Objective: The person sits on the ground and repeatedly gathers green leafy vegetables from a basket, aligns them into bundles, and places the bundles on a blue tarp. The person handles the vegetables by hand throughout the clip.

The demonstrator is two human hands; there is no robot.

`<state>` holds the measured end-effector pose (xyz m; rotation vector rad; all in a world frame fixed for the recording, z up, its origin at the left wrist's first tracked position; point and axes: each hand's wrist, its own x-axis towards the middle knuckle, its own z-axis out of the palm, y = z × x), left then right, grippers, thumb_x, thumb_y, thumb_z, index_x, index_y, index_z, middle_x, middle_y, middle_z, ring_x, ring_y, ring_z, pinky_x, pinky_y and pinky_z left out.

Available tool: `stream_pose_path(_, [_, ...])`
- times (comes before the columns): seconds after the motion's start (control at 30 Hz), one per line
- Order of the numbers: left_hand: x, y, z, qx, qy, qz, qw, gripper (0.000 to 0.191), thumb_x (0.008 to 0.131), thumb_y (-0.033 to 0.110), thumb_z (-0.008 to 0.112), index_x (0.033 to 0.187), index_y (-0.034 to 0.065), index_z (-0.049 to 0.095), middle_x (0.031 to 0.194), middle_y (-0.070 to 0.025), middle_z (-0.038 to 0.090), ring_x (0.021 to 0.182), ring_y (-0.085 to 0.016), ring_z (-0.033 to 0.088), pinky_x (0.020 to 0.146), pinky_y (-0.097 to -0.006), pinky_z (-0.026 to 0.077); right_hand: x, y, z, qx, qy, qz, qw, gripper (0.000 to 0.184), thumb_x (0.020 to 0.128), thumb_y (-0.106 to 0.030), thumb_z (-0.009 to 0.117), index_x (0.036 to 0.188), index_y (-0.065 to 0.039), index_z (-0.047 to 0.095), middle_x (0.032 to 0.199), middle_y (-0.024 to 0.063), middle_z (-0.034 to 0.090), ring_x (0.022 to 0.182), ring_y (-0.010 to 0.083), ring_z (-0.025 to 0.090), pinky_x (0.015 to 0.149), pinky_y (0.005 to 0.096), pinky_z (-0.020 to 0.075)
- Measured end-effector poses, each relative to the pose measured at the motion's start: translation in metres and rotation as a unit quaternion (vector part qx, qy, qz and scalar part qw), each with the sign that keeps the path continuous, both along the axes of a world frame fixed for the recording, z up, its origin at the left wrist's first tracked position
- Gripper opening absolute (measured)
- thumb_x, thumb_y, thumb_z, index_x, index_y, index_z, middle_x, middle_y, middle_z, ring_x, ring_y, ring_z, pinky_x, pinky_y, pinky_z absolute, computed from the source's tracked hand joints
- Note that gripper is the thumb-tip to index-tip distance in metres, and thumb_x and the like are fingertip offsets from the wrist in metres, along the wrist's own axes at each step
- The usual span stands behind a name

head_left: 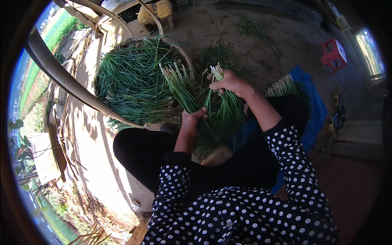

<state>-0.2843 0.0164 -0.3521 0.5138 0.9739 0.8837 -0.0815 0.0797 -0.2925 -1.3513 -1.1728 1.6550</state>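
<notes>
My left hand point(192, 121) is closed around a bunch of green garlic chives or similar long-leaved greens point(179, 84), whose pale cut ends point up and away from me. In my right hand point(231, 83) is a second, smaller bunch point(227, 107), gripped close to its whitish stem ends, with the leaves hanging down between my knees. The two bunches are side by side, and some strands run between the hands. Just beyond my left hand, a large round woven basket point(184, 55) holds a thick heap of the same greens point(134, 76).
A blue plastic sheet point(317, 105) lies at my right, bearing another stack of greens point(281, 85). Loose leaves point(254, 29) litter the dirt floor. A red and white stool point(334, 54) stands far right. A curved pole point(76, 88) crosses the left side above the basket.
</notes>
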Motion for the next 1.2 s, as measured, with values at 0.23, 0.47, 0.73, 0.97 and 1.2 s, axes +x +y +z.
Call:
stream_pose_path(0.23, [-0.014, 0.001, 0.006, 0.011, 0.040, 0.016, 0.999, 0.015, 0.072, 0.002, 0.072, 0.081, 0.0056, 0.061, 0.071, -0.0021, 0.061, 0.059, -0.014, 0.056, 0.058, -0.0269, 0.045, 0.039, 0.016, -0.003, 0.062, -0.062, -0.101, 0.991, 0.020, 0.080, -0.010, 0.069, 0.095, -0.001, 0.061, 0.072, 0.0043, 0.062, 0.050, 0.0085, 0.052, 0.049, 0.0247, 0.0436])
stream_pose_path(0.47, [-0.019, 0.005, -0.008, 0.013, 0.041, -0.002, 0.999, 0.017, 0.072, 0.003, 0.073, 0.085, 0.0045, 0.062, 0.072, -0.0029, 0.062, 0.061, -0.015, 0.058, 0.060, -0.0271, 0.047, 0.024, 0.008, -0.010, 0.059, -0.149, -0.024, 0.987, 0.036, 0.080, -0.023, 0.073, 0.112, -0.008, 0.065, 0.077, 0.0007, 0.063, 0.059, 0.0071, 0.054, 0.051, 0.0245, 0.0439])
stream_pose_path(0.73, [-0.015, -0.003, 0.004, 0.032, -0.047, -0.040, 0.998, 0.034, 0.073, 0.001, 0.071, 0.105, 0.0015, 0.061, 0.091, -0.0057, 0.065, 0.072, -0.015, 0.060, 0.066, -0.0266, 0.050, 0.008, 0.007, 0.017, 0.056, 0.077, 0.047, 0.994, 0.026, 0.089, -0.026, 0.064, 0.100, -0.002, 0.063, 0.078, 0.0055, 0.065, 0.072, 0.0151, 0.063, 0.065, 0.0301, 0.0502])
stream_pose_path(0.97, [-0.015, -0.004, 0.009, 0.044, -0.105, -0.144, 0.983, 0.047, 0.070, 0.001, 0.072, 0.115, 0.0026, 0.057, 0.103, -0.0074, 0.065, 0.076, -0.014, 0.060, 0.069, -0.0272, 0.051, -0.008, 0.010, 0.001, 0.024, 0.019, 0.014, 0.999, 0.030, 0.087, -0.022, 0.067, 0.106, -0.002, 0.058, 0.072, 0.0009, 0.054, 0.051, 0.0105, 0.051, 0.049, 0.0280, 0.0461])
stream_pose_path(1.2, [-0.022, -0.004, 0.006, 0.017, -0.099, -0.150, 0.984, 0.046, 0.072, 0.009, 0.073, 0.115, 0.0028, 0.056, 0.094, -0.0077, 0.065, 0.074, -0.016, 0.060, 0.069, -0.0291, 0.051, 0.005, 0.008, 0.011, 0.041, -0.014, 0.023, 0.999, 0.017, 0.085, -0.016, 0.067, 0.091, -0.002, 0.058, 0.072, 0.0010, 0.056, 0.050, 0.0094, 0.051, 0.046, 0.0260, 0.0429])
